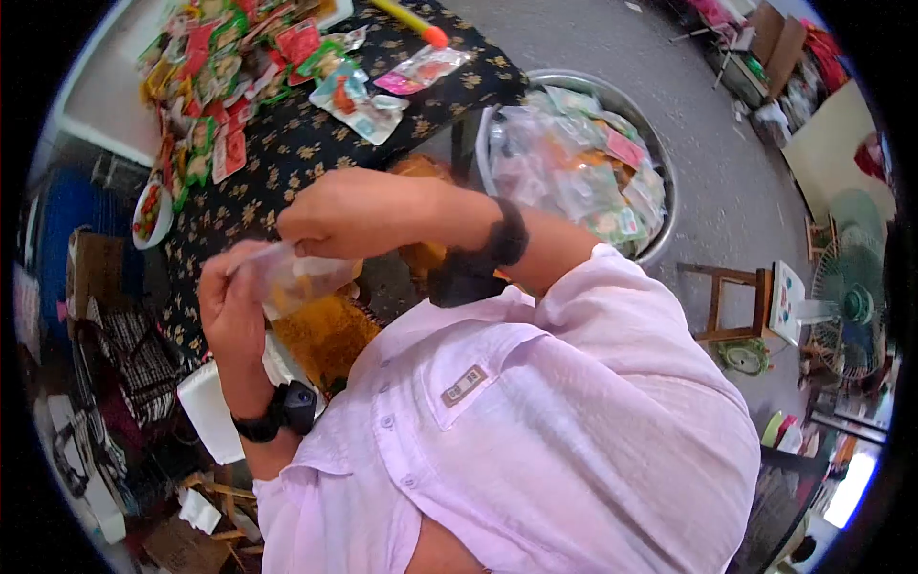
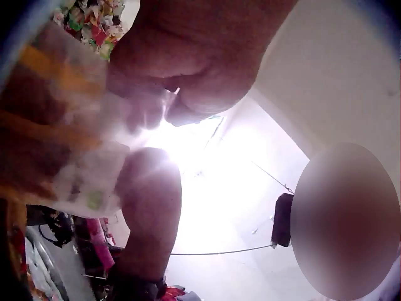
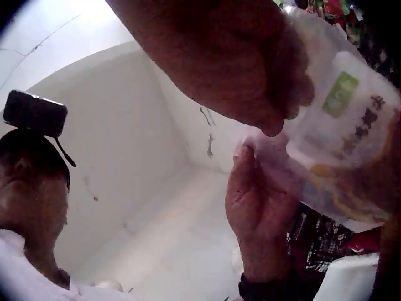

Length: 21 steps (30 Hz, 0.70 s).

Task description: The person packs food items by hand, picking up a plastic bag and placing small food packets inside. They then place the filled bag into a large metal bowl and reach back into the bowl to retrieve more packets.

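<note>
A clear plastic bag (image 1: 304, 279) with a green label and orange-brown contents hangs between both hands in the head view. The left hand (image 1: 232, 301) pinches its left end between thumb and fingers. The right hand (image 1: 356, 212) grips the bag's upper edge, its fingers curled and partly hidden. In the left wrist view the bag (image 2: 75, 135) lies at the left, beside the left hand (image 2: 194, 56) above and the right hand (image 2: 150, 194) below. In the right wrist view dark lettering shows on the bag (image 3: 351, 125), near the right hand (image 3: 244, 69) and the left hand (image 3: 260, 200).
A dark flowered cloth (image 1: 287, 158) bears many colourful packets (image 1: 225, 67) and a yellow stick (image 1: 406, 21). A metal basin (image 1: 666, 143) of clear bags stands behind the right arm. A white box (image 1: 206, 411) is below the left hand; a fan (image 1: 854, 301) is at the right.
</note>
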Each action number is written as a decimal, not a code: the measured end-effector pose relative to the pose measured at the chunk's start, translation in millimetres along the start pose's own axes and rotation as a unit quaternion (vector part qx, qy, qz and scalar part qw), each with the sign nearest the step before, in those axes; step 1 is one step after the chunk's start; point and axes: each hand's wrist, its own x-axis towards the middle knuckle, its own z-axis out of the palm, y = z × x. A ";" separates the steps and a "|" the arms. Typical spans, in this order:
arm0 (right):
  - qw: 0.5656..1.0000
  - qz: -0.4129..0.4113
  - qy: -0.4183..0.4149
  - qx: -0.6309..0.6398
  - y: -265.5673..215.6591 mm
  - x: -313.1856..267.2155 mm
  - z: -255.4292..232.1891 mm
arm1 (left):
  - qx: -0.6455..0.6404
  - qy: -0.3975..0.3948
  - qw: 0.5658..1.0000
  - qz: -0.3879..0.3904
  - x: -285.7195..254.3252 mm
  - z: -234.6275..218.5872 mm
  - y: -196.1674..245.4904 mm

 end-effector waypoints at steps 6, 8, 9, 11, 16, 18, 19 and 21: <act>0.998 0.023 0.029 0.059 2.3 -45.0 -22.2 | 0.056 -0.036 0.996 -0.065 -3.1 -10.2 -19.8; 0.990 0.111 0.033 0.081 8.2 -66.2 -36.6 | 0.116 -0.014 0.985 -0.126 -1.6 -16.9 -34.1; 0.987 0.123 0.066 0.081 14.6 -79.7 -41.8 | 0.146 -0.001 0.977 -0.157 -2.0 -21.7 -42.9; 0.975 0.166 0.125 0.082 17.7 -108.1 -54.7 | 0.243 0.008 0.948 -0.205 -7.7 -44.6 -69.9; 0.911 0.331 0.207 0.131 48.2 -185.5 -69.0 | 0.536 -0.030 0.842 -0.048 -36.0 -95.2 -134.4; 0.881 0.397 0.209 0.151 72.6 -214.9 -68.1 | 0.598 -0.036 0.799 -0.049 -41.0 -84.7 -129.8; 0.864 0.430 0.209 0.160 87.1 -230.8 -69.0 | 0.612 -0.030 0.789 -0.039 -44.1 -82.3 -131.0; 0.874 0.456 0.167 -0.005 129.3 -270.4 -74.9 | 0.634 -0.019 0.773 -0.023 -48.5 -81.8 -134.4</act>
